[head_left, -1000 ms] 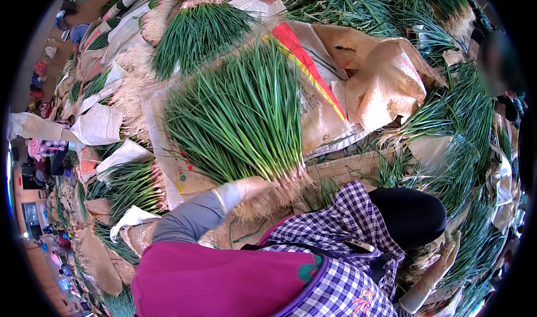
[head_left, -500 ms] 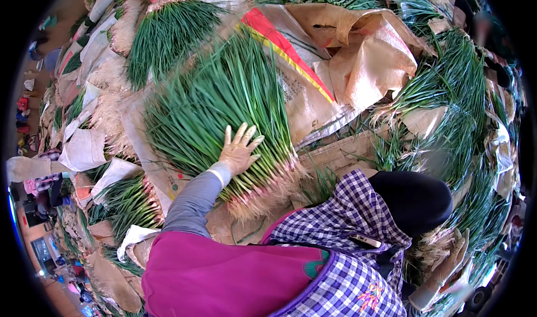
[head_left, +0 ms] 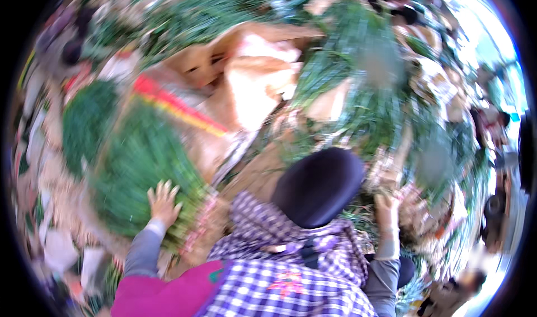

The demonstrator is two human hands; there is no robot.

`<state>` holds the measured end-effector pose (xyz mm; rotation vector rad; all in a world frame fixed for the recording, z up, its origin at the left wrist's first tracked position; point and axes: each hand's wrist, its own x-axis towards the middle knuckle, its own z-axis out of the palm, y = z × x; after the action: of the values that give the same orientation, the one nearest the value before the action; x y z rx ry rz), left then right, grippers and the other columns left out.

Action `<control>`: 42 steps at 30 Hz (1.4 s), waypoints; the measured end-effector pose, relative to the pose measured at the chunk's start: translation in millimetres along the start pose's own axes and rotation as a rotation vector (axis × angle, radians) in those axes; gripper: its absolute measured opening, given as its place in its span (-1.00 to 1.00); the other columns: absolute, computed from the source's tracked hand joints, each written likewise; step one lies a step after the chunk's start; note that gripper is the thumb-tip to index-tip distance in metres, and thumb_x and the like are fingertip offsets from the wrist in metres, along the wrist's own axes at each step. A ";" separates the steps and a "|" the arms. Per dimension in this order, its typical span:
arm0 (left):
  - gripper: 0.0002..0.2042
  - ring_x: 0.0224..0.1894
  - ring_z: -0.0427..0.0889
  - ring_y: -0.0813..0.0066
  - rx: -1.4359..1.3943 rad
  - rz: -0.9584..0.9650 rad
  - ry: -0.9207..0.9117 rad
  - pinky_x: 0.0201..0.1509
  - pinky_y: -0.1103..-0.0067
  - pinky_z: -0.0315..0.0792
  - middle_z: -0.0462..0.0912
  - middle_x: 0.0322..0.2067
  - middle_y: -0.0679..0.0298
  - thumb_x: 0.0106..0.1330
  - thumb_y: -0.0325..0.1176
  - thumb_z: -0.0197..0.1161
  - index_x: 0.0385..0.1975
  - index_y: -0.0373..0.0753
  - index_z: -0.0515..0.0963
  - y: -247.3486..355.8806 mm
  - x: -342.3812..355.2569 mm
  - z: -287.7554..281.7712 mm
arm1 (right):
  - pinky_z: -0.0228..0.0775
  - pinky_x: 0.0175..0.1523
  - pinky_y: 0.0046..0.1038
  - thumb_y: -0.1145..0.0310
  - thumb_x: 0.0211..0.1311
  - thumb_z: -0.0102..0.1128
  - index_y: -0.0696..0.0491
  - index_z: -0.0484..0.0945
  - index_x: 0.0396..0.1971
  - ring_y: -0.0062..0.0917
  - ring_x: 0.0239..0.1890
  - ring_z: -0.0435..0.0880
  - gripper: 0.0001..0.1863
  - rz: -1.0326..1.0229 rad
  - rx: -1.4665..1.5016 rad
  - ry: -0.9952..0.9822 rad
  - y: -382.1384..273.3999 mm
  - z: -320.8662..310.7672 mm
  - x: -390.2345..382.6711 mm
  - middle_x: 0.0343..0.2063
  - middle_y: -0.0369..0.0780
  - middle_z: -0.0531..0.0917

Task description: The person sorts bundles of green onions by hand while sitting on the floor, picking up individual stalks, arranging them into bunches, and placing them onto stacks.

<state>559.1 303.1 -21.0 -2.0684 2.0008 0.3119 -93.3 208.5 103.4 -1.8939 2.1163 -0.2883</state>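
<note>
My left hand (head_left: 163, 204), in a pale glove, lies with spread fingers on a broad bundle of spring onions (head_left: 142, 157). The bundle's green leaves fan away from me, and its pinkish-white root ends (head_left: 198, 222) point toward my lap. Over to the right, my right hand (head_left: 386, 210) reaches down at the pale roots of loose spring onions (head_left: 386, 168). Motion blurs its fingers, so whether they grip any stalks is unclear.
Under the bundle is a brown woven sack (head_left: 251, 93) with a red and yellow stripe. Another onion bundle (head_left: 89, 127) lies at the far left. Heaped spring onions (head_left: 363, 104) spread across the right. My dark-covered knee (head_left: 319, 185) sticks up between my hands.
The view has swung right, so the bundle and sack sit further left. My left hand stays spread on the bundle. My right hand has come in beside the roots of the loose onions.
</note>
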 end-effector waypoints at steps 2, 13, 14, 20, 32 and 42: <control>-0.43 0.37 -0.15 0.15 -0.090 -0.123 -0.141 0.31 -0.01 -0.28 0.03 0.29 0.15 0.19 -0.09 0.11 0.20 -0.08 0.17 12.7 2.5 -21.0 | 0.28 0.13 -0.47 0.30 0.16 0.06 0.17 0.51 -0.09 -0.34 -0.02 0.53 -0.64 0.235 0.411 -0.050 2.4 21.9 6.2 -0.13 -0.05 0.59; -0.53 0.18 0.25 0.03 -0.509 0.535 -0.125 0.25 0.34 0.17 0.28 0.11 -0.08 0.15 -0.30 0.16 0.10 -0.15 0.30 266.9 243.9 -70.9 | 0.44 -0.03 -0.39 0.44 0.07 -0.03 0.03 0.55 -0.16 -0.32 -0.18 0.61 -0.69 0.003 0.173 -0.310 18.3 179.1 81.1 -0.21 -0.14 0.62; -0.53 0.16 0.29 0.06 -0.503 0.694 -0.119 0.23 0.36 0.21 0.28 0.11 -0.07 0.14 -0.29 0.17 0.10 -0.11 0.31 303.0 259.8 -92.9 | 0.46 -0.07 -0.37 0.48 0.06 -0.04 -0.01 0.50 -0.12 -0.34 -0.18 0.60 -0.66 -0.093 0.021 -0.401 4.3 192.7 71.0 -0.18 -0.18 0.60; -0.49 0.19 0.28 0.14 -0.192 1.850 -0.205 0.22 0.25 0.21 0.26 0.16 0.04 0.09 -0.20 0.20 0.09 -0.05 0.32 456.3 313.7 -52.3 | 0.34 0.10 -0.35 0.49 0.12 -0.07 -0.11 0.32 0.15 -0.29 0.04 0.49 -0.48 -0.318 0.157 -1.070 7.0 208.4 20.0 0.08 -0.18 0.44; -0.42 0.17 0.32 0.19 0.250 1.329 -1.303 0.14 0.32 0.25 0.36 0.11 0.12 0.16 0.00 0.16 0.14 -0.17 0.29 475.9 247.8 24.0 | 0.34 0.11 -0.41 0.32 0.21 0.09 0.20 0.35 0.08 -0.36 0.01 0.52 -0.54 0.867 0.818 -0.120 81.4 166.2 238.1 -0.06 -0.02 0.53; -0.44 0.12 0.37 0.27 -0.514 1.533 -1.591 0.19 0.41 0.19 0.29 0.19 0.15 0.21 -0.37 0.17 0.22 -0.18 0.16 432.3 206.3 114.6 | 0.42 -0.51 -0.59 0.29 0.13 0.21 0.14 0.56 -0.37 -0.62 -0.63 0.52 -0.79 0.611 0.895 0.093 86.7 27.8 267.3 -0.59 -0.26 0.59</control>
<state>136.6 132.3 -207.8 0.4381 1.6758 1.9127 -190.8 -45.4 27.3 -0.7173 1.9810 -0.9753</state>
